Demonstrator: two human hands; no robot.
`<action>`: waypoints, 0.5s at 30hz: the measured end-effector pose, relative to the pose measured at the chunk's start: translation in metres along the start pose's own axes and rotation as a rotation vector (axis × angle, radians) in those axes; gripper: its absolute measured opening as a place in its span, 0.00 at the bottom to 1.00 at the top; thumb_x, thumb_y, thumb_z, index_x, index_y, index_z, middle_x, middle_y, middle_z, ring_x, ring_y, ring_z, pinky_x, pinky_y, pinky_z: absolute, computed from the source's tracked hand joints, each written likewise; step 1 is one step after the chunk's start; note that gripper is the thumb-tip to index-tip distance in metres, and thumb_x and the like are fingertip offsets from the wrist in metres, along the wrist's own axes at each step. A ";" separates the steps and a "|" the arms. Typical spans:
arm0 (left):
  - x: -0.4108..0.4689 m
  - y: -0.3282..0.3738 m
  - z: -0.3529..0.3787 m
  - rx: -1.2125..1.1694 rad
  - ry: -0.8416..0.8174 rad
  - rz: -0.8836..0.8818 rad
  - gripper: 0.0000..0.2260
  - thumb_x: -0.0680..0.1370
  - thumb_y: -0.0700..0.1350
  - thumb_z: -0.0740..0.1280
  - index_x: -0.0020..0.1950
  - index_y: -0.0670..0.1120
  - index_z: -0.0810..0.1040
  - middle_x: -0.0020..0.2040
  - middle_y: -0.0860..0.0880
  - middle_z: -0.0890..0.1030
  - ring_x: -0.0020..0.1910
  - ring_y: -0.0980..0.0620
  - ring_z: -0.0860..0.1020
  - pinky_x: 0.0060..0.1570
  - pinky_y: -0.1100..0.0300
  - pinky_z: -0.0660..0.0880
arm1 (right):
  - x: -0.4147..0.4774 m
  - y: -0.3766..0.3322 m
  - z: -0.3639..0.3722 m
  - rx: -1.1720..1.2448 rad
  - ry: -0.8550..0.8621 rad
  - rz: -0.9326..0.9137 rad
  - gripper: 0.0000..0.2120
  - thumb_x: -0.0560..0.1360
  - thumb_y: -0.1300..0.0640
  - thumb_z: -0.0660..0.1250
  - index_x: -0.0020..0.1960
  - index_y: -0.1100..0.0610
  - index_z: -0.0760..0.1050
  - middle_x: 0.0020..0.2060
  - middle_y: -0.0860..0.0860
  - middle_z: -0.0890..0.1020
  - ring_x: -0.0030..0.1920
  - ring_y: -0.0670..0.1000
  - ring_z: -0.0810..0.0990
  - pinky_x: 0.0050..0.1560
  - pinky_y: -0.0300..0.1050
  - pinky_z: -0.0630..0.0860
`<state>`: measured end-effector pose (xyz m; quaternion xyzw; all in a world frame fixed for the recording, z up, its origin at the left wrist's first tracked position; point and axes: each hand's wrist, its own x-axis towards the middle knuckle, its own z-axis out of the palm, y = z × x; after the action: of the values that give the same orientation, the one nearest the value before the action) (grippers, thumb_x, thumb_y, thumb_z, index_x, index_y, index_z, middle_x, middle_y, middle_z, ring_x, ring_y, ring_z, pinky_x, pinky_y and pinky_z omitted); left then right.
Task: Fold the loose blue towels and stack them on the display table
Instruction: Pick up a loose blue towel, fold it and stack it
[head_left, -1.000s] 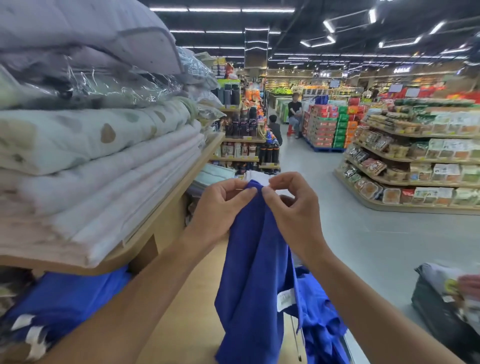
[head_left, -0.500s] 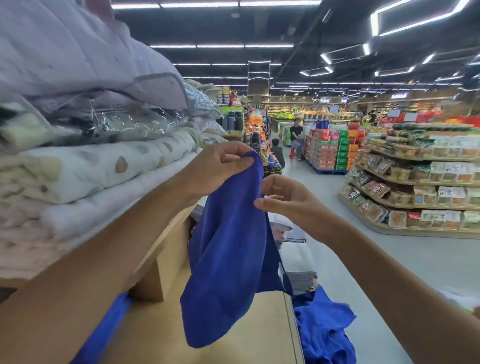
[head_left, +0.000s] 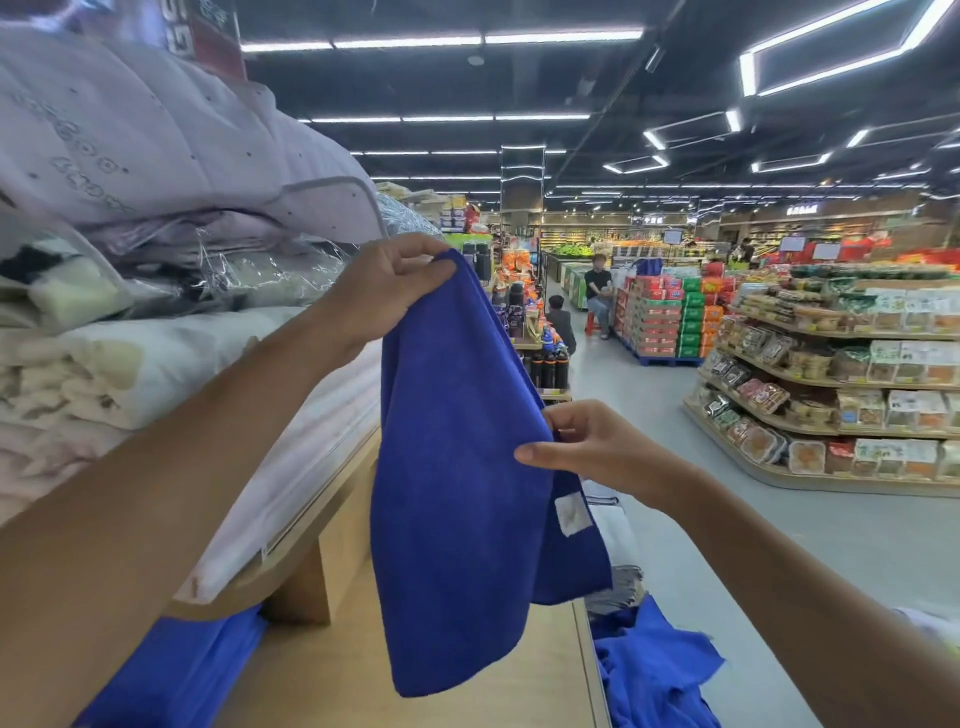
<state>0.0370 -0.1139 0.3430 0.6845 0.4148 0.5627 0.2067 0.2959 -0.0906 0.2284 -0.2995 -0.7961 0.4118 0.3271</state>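
The blue towel (head_left: 457, 467) hangs above the wooden tabletop (head_left: 332, 670). The left hand (head_left: 387, 288) pinches its top corner, raised high. The right hand (head_left: 587, 447) pinches its right edge, lower down.

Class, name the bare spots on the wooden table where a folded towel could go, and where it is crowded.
Bare wood of the table lies between the blue cloth at left and its right edge, under the hanging towel. The shelf above is packed with bedding; loose towels heap beyond that edge.
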 end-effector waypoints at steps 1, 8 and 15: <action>0.001 -0.001 -0.002 0.001 0.018 0.009 0.09 0.80 0.46 0.70 0.45 0.60 0.85 0.42 0.53 0.87 0.39 0.58 0.83 0.39 0.66 0.78 | -0.003 0.004 -0.003 -0.009 -0.006 0.028 0.17 0.74 0.49 0.77 0.52 0.62 0.83 0.49 0.58 0.87 0.51 0.58 0.86 0.56 0.60 0.82; 0.005 -0.007 -0.014 0.007 0.150 0.046 0.11 0.80 0.45 0.69 0.43 0.60 0.86 0.40 0.56 0.86 0.36 0.60 0.83 0.35 0.67 0.77 | -0.025 0.030 -0.029 -0.144 -0.067 0.188 0.11 0.78 0.50 0.73 0.47 0.57 0.87 0.45 0.51 0.88 0.47 0.50 0.87 0.51 0.49 0.84; -0.010 -0.026 -0.016 0.058 0.255 0.003 0.07 0.81 0.44 0.69 0.47 0.54 0.84 0.40 0.55 0.86 0.36 0.59 0.82 0.37 0.64 0.77 | -0.039 0.044 -0.061 -0.206 0.099 0.163 0.09 0.77 0.58 0.74 0.46 0.65 0.84 0.47 0.62 0.87 0.49 0.65 0.84 0.54 0.60 0.83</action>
<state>0.0132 -0.1101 0.3219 0.6137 0.4528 0.6333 0.1315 0.3761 -0.0705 0.2074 -0.4152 -0.7900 0.3379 0.2990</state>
